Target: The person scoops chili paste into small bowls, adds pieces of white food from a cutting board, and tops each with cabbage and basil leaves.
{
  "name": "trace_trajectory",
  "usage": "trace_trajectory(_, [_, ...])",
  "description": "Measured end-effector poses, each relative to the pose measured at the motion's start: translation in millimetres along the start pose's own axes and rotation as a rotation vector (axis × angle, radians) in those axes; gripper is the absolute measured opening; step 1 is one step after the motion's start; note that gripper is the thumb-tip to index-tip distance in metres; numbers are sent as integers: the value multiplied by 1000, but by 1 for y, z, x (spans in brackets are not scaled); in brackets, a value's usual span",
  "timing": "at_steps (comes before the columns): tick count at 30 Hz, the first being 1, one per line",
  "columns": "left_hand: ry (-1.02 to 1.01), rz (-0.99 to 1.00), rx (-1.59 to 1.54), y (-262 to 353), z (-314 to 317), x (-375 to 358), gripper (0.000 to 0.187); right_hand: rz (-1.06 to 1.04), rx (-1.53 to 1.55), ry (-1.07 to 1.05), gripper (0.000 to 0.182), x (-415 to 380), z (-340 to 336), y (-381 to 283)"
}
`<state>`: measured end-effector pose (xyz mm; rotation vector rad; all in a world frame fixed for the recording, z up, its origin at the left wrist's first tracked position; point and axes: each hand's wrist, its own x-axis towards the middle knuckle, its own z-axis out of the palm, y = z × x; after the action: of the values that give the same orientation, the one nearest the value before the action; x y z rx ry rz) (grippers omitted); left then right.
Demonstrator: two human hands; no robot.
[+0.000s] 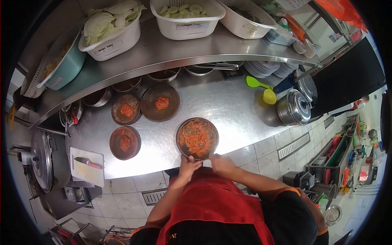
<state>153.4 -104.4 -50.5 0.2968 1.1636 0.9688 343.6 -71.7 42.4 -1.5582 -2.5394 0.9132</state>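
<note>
A dark, round stone mortar [179, 141] sits near the front edge of the steel table, in front of my body. Orange-red chilli paste [199, 137] is smeared over its inside, with darker patches showing through. My left hand [188, 168] is at the mortar's near rim, a finger or thumb up against the rim and the other fingers pointing right below it. My right hand [223, 166] is closed at the near right rim; what it holds is hidden. Three more mortars with red paste, a left one [136, 152], a back-left one [115, 107] and a back one [176, 104], stand to the left.
A knife [87, 163] lies on a white cutting board [98, 175] at left. A lidded pot [294, 108], yellow cup [269, 96] and green spoon [257, 83] stand at right. A steel shelf [179, 57] overhangs the back, bearing vegetable baskets [188, 30].
</note>
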Motion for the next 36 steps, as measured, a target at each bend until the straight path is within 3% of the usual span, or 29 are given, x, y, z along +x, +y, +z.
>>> trace_trajectory(3, [-210,-208,-3,-1,-25,2,45,53,-68,19,15,12,-21,3])
trace_trajectory(4, [-144,-120,84,15,-29,-6,45,83,-123,24,14,17,-37,7])
trace_trajectory(5, [-54,-99,172,28,-33,-8,44,-17,-240,162,14,23,-35,35])
trace_trajectory(7, [-80,-117,265,54,-34,-5,44,-7,-431,90,18,38,-64,59])
trace_trajectory(10, [-136,-129,369,52,-34,8,44,20,-470,-38,20,28,-66,50])
trace_trajectory(13, [-66,-99,317,40,-30,12,43,-36,-241,23,17,-11,-3,32])
trace_trajectory(16, [-60,-113,289,34,-30,9,41,-32,-17,9,16,-7,-4,9])
trace_trajectory(19, [-131,-105,325,33,-38,10,45,243,-76,228,16,12,-20,31])
trace_trajectory(23, [-170,-172,276,32,-27,6,42,157,-5,77,18,-11,31,4])
trace_trajectory(26, [-235,-198,172,24,-18,-5,38,154,325,107,24,1,35,-23])
trace_trajectory(29, [-220,-164,103,13,-24,-3,39,212,42,-84,31,2,3,-16])
trace_trajectory(32, [-189,-184,147,25,-21,-7,37,233,-150,-89,34,-3,-32,17])
trace_trajectory(36, [-237,-144,141,20,-18,-5,37,200,1,-141,32,14,21,4])
